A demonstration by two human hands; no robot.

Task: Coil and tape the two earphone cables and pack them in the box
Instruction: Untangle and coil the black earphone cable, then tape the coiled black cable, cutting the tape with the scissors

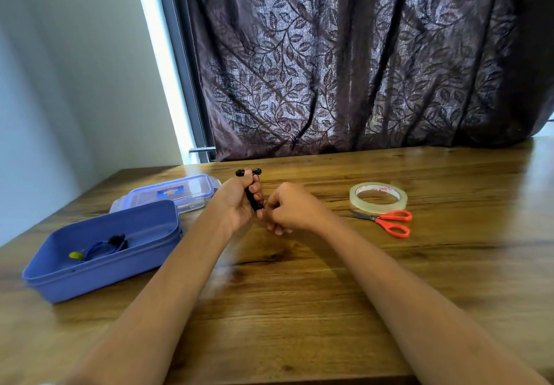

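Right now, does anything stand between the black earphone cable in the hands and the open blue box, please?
Nothing visible does: only wooden tabletop shows between the black earphone cable and the blue plastic box, whose clear lid lies behind it.

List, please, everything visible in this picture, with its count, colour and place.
box: one, blue, open, on the table's left side
blue earphone: one, blue with a yellow bit, coiled inside the box
lid: one, clear with a blue rim, on the table behind the box
black earphone: one, black, bundled, held above the table's middle
tape: one roll, clear, flat on the table at the right
scissors: one pair, orange handles, just in front of the tape
table: one, brown wood, under everything
curtain: one, dark with a leaf pattern, behind the table
left hand: one, grips the black earphone
right hand: one, curled fingers at the bundle's lower end
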